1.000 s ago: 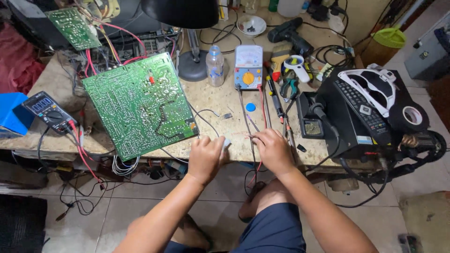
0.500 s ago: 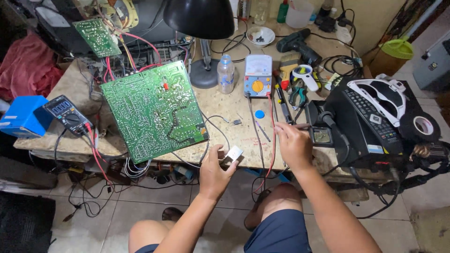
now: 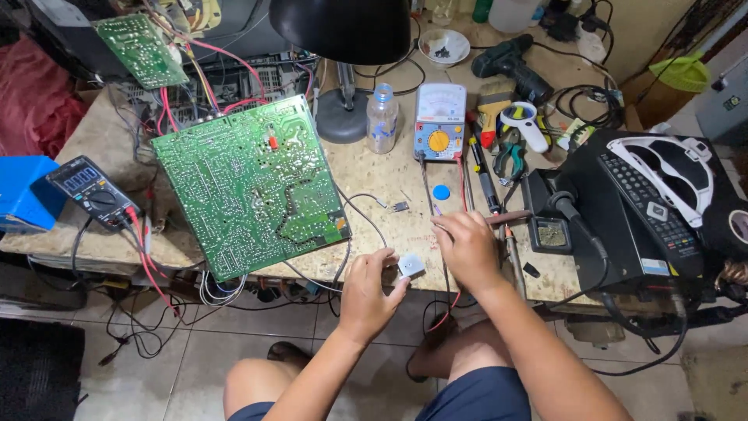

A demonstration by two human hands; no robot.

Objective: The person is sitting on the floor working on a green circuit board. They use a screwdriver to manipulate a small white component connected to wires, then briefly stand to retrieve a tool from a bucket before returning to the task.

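Note:
My left hand (image 3: pixel 368 290) pinches a small white square part (image 3: pixel 411 266) by the front edge of the workbench (image 3: pixel 382 175). My right hand (image 3: pixel 468 248) rests on the bench just right of it, fingers curled over thin probe leads (image 3: pixel 446 234) that run from the analog multimeter (image 3: pixel 439 122). A large green circuit board (image 3: pixel 249 183) lies solder-side up to the left of both hands. A small black component (image 3: pixel 400 206) sits on the bench between the board and my right hand.
A black desk lamp (image 3: pixel 341 31) hangs over the back. A digital multimeter (image 3: pixel 93 192) lies at the left edge, a plastic bottle (image 3: pixel 382 119) beside the lamp base. A soldering iron (image 3: pixel 510 253), pliers (image 3: pixel 510 156), a drill (image 3: pixel 510 66) and a black box with a remote (image 3: pixel 647 203) crowd the right.
My left hand has kept the white part and drifted slightly right and up towards the bench edge. My right hand slid left and nearer, from the tools towards the leads.

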